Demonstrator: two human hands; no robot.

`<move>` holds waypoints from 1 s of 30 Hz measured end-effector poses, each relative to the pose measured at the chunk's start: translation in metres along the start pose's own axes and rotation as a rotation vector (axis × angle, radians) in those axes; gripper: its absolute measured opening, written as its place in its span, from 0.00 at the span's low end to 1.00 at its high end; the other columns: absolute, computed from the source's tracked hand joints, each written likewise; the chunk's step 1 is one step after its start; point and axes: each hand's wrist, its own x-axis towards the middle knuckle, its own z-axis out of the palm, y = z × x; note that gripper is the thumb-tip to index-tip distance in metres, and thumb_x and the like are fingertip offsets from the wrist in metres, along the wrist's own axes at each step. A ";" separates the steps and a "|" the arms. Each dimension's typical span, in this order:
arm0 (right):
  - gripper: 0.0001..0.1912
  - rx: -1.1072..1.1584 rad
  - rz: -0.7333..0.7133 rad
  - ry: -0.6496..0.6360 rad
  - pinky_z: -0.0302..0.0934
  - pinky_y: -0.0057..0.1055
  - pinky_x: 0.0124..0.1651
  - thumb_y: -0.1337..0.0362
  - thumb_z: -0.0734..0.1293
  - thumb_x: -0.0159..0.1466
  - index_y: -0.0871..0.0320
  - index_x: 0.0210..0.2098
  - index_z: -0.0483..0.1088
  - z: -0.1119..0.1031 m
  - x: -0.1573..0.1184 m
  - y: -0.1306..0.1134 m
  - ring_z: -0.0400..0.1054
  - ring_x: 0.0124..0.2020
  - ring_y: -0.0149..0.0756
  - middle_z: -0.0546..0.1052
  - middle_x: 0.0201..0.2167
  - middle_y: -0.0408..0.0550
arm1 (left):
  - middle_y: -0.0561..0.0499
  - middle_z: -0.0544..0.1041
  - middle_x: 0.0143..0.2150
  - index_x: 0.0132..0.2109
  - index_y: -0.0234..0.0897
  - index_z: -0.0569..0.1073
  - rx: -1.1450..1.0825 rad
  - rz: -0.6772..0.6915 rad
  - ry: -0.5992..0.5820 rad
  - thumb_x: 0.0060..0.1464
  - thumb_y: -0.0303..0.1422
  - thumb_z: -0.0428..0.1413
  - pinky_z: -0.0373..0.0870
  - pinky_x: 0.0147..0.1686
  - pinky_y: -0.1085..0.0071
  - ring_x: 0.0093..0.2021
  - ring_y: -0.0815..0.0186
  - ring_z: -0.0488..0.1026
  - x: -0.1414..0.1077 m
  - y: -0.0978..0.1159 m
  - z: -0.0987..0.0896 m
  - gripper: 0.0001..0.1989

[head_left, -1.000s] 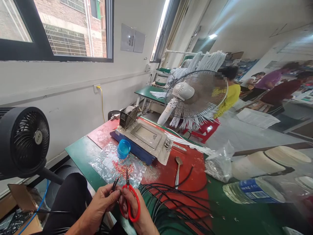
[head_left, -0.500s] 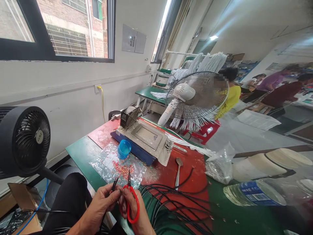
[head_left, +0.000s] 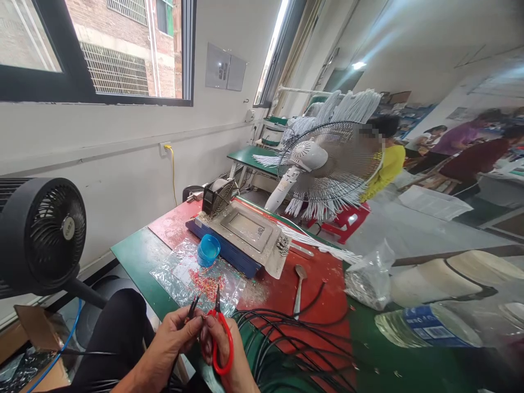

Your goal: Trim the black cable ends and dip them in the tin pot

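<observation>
My right hand [head_left: 219, 341] is closed around red-handled scissors [head_left: 226, 349], their dark blades pointing up and away from me. Beside it, my left hand [head_left: 180, 333] pinches the end of a black cable [head_left: 192, 308], and the fingertips of both hands meet. What lies between those fingertips is too small to make out. A bundle of black cables [head_left: 282, 338] spreads over the table to the right of my hands. Just beyond them, small colourful scraps [head_left: 204, 281] lie on a clear plastic sheet [head_left: 174, 273].
A blue cup [head_left: 208, 250] stands by a dusty blue-based device [head_left: 249, 229] with a small fan. A spoon [head_left: 300, 278] lies on the red mat. To the right are a plastic bag [head_left: 370, 278] and a clear jar [head_left: 426, 325]. Fans stand left and behind; several people sit beyond.
The view has shifted very slightly. My hands keep almost the same pose, with the scissors and the cable still held.
</observation>
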 end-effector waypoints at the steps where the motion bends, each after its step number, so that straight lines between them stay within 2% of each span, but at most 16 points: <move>1: 0.27 0.002 0.006 -0.002 0.43 0.22 0.15 0.47 0.64 0.57 0.60 0.13 0.62 0.000 0.000 0.001 0.52 0.11 0.22 0.59 0.09 0.39 | 0.53 0.71 0.21 0.30 0.34 0.72 0.005 -0.001 0.009 0.52 0.37 0.57 0.62 0.21 0.75 0.20 0.69 0.68 0.000 0.000 0.000 0.10; 4: 0.26 0.014 0.014 -0.008 0.43 0.22 0.15 0.46 0.65 0.56 0.60 0.13 0.62 -0.001 0.000 0.003 0.52 0.11 0.22 0.59 0.09 0.39 | 0.53 0.71 0.22 0.31 0.33 0.72 0.024 -0.002 0.043 0.53 0.36 0.56 0.62 0.20 0.76 0.20 0.69 0.68 0.000 -0.001 -0.001 0.09; 9: 0.27 0.014 0.017 0.001 0.44 0.22 0.16 0.46 0.63 0.58 0.60 0.13 0.62 -0.001 0.001 0.005 0.52 0.11 0.22 0.59 0.09 0.38 | 0.53 0.71 0.21 0.31 0.34 0.72 0.006 0.000 0.019 0.52 0.37 0.57 0.65 0.21 0.73 0.19 0.67 0.69 0.000 -0.004 -0.003 0.09; 14: 0.25 0.015 0.002 -0.017 0.43 0.21 0.15 0.48 0.64 0.58 0.60 0.14 0.62 -0.003 0.001 0.008 0.52 0.11 0.22 0.59 0.09 0.38 | 0.53 0.70 0.21 0.32 0.34 0.74 -0.007 -0.015 0.073 0.50 0.37 0.59 0.60 0.20 0.76 0.19 0.70 0.66 0.000 -0.001 -0.003 0.09; 18: 0.26 0.008 0.016 -0.005 0.43 0.21 0.15 0.48 0.64 0.58 0.60 0.13 0.62 -0.003 0.002 0.009 0.52 0.11 0.22 0.59 0.09 0.38 | 0.55 0.67 0.20 0.30 0.33 0.74 0.015 -0.025 0.112 0.47 0.39 0.61 0.53 0.19 0.78 0.19 0.74 0.59 0.000 -0.001 -0.005 0.12; 22: 0.27 -0.014 0.039 0.030 0.43 0.21 0.14 0.45 0.64 0.57 0.60 0.13 0.61 -0.003 0.002 0.008 0.51 0.10 0.21 0.59 0.09 0.38 | 0.55 0.65 0.20 0.32 0.33 0.74 0.083 -0.005 0.144 0.46 0.40 0.61 0.46 0.19 0.75 0.19 0.74 0.53 0.001 -0.005 -0.011 0.13; 30: 0.28 -0.090 0.083 0.127 0.45 0.21 0.14 0.40 0.64 0.53 0.59 0.15 0.61 -0.002 0.001 0.008 0.51 0.10 0.22 0.59 0.09 0.37 | 0.55 0.65 0.21 0.33 0.33 0.74 0.144 -0.005 0.173 0.45 0.40 0.62 0.45 0.21 0.73 0.21 0.73 0.52 0.000 -0.008 -0.014 0.13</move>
